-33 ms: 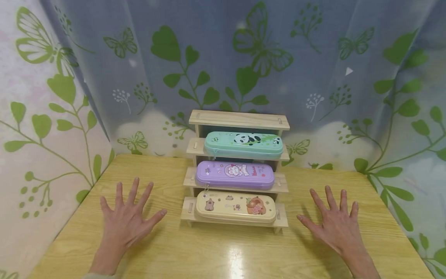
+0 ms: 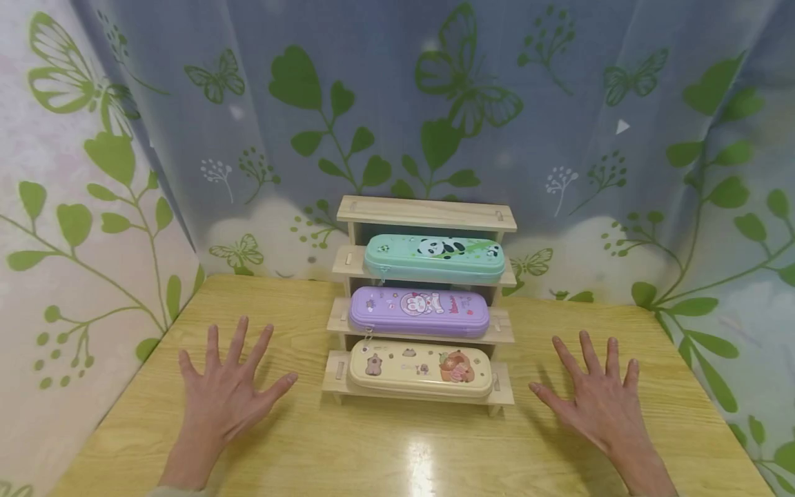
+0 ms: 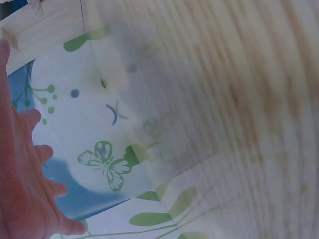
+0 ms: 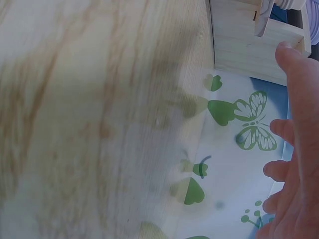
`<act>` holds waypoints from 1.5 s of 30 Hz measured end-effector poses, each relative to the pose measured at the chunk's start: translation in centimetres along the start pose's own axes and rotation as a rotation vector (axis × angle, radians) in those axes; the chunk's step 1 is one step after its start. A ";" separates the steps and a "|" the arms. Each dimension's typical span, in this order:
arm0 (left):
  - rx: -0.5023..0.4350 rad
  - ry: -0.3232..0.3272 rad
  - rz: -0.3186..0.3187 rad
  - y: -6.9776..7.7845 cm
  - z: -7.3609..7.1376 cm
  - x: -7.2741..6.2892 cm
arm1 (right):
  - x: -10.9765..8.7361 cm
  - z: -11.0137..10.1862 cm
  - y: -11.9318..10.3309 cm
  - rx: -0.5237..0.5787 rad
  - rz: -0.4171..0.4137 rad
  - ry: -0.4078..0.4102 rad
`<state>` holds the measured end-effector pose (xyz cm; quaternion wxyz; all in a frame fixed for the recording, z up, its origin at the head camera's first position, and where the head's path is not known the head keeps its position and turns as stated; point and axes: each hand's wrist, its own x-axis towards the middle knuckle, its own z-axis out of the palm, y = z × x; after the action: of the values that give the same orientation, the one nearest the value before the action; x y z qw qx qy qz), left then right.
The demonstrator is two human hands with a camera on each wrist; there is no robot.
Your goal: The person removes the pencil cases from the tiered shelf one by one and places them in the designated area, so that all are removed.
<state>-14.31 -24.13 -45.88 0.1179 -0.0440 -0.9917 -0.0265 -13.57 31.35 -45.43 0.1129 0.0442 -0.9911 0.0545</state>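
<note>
My left hand (image 2: 226, 397) is spread with straight fingers over the table, left of a small stepped wooden rack (image 2: 425, 212). To the right of the rack, my right hand (image 2: 599, 407) is spread the same way. Neither hand holds anything. Three pencil cases lie on the rack's tiers: a mint green one with a panda (image 2: 435, 257), a purple one with a cartoon rabbit (image 2: 419, 310) below it, and a cream one with small animal pictures (image 2: 421, 369) lowest. In the wrist views, fingers of the left hand (image 3: 25, 174) and right hand (image 4: 299, 164) extend near the rack's sides.
The rack's top tier bears no case. A light wooden table (image 2: 298, 449) lies under everything, with a bright reflection near its front. Behind it hangs a blue and white curtain (image 2: 385, 41) with green leaves and butterflies, and similar patterned cloth (image 2: 37, 172) borders both sides.
</note>
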 end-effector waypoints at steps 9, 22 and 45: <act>0.001 -0.003 0.008 0.1 0.3 0.0 | -0.3 0.1 0.4 0.021 0.000 0.029; -0.044 -0.007 0.027 0.7 0.5 -0.1 | -0.7 -0.4 -1.2 0.177 -0.056 0.001; -1.278 -0.337 -0.052 4.9 1.6 1.1 | -0.4 0.7 -7.7 0.656 -0.324 0.226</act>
<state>-15.24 -19.08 -46.96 -0.0888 -0.0850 -0.7863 -0.6055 -12.60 23.68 -45.40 0.2086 0.2278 -0.8825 0.3548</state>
